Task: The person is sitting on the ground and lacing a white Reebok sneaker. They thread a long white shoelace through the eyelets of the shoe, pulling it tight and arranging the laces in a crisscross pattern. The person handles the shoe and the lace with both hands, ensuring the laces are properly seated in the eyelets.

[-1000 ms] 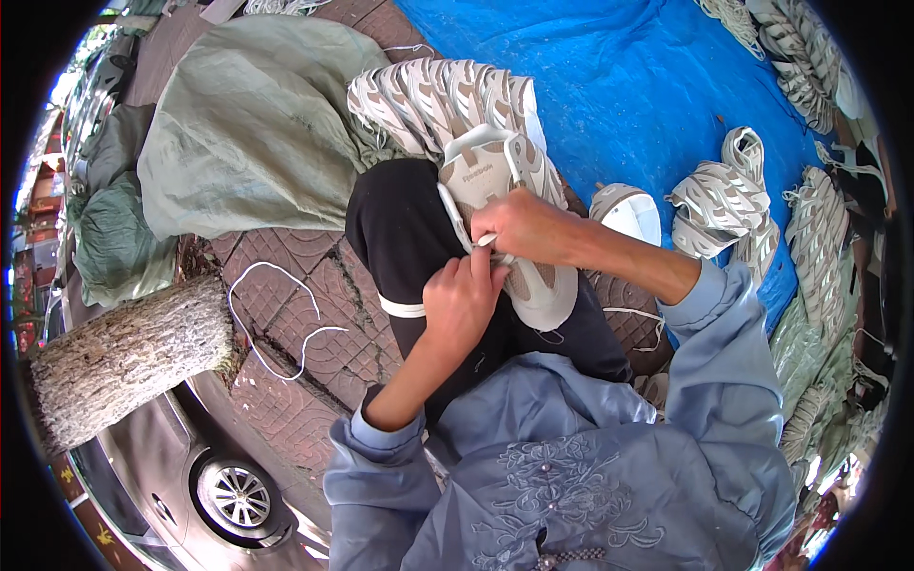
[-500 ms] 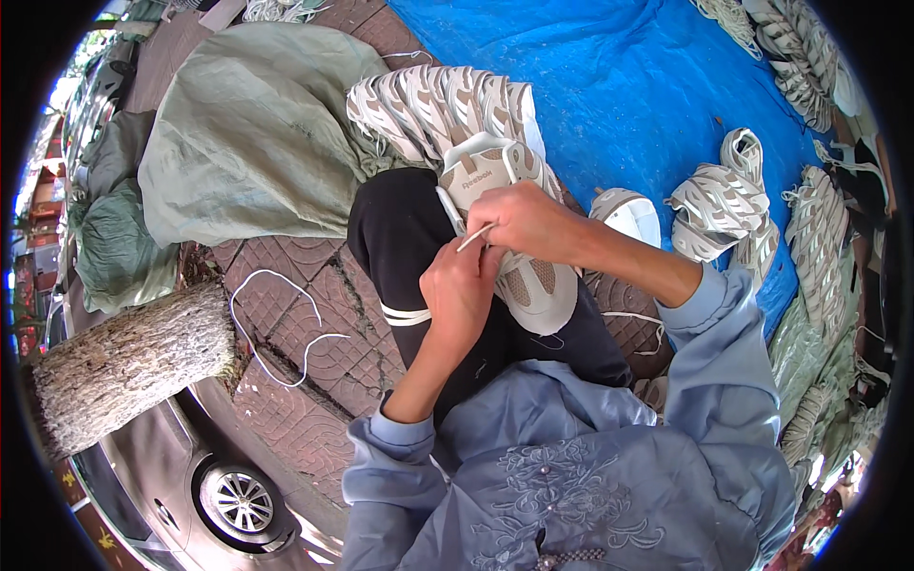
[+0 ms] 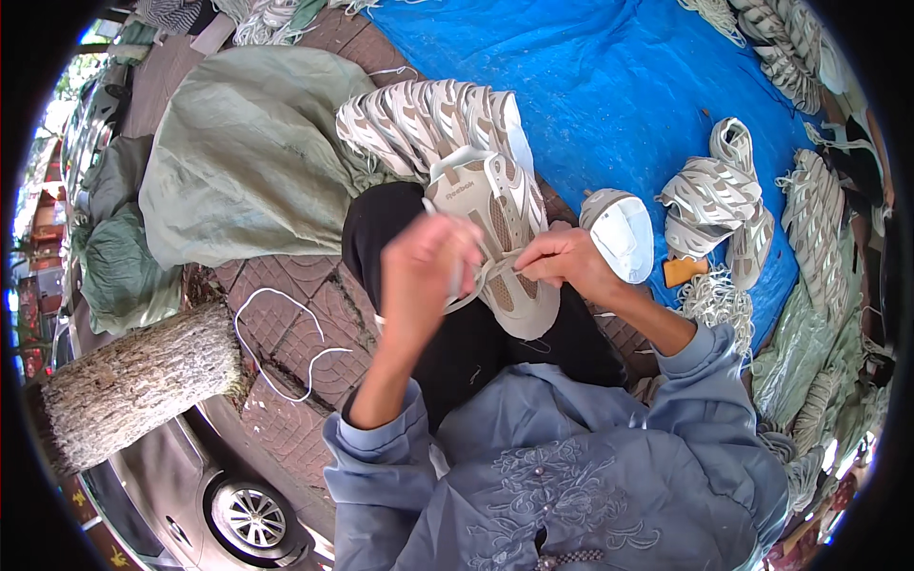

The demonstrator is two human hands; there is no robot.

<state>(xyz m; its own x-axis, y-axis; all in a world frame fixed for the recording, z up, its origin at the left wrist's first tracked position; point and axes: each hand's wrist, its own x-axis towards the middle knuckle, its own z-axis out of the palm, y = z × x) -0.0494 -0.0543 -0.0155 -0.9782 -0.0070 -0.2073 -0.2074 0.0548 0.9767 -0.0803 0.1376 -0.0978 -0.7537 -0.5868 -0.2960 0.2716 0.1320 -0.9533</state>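
Observation:
A beige and white sneaker upper [image 3: 522, 314] lies over my dark-trousered lap, its toe toward me. My right hand [image 3: 571, 264] is at its right side, thumb and fingers pinching a cream shoelace [image 3: 497, 270] over the lacing area. To the left, my left hand [image 3: 428, 262] is blurred by motion, its fingers curled. A loop of the lace runs beneath that hand, and a white end shows above it, so it appears to grip the lace. Behind the upper leans a row of nested matching uppers [image 3: 428, 114].
A blue tarp [image 3: 609, 86] bears bundled uppers [image 3: 709, 205], a white-soled piece [image 3: 619, 233], an orange-brown block [image 3: 684, 271] and a heap of laces [image 3: 716, 306]. Left are a grey-green sack [image 3: 248, 152], a loose white lace [image 3: 271, 293], a tree trunk [image 3: 143, 385] and a parked car [image 3: 181, 476].
My hands, close together over the laces before, are now apart: the left moved left, the right lower and slightly right. The view shifted slightly, exposing the block and lace heap.

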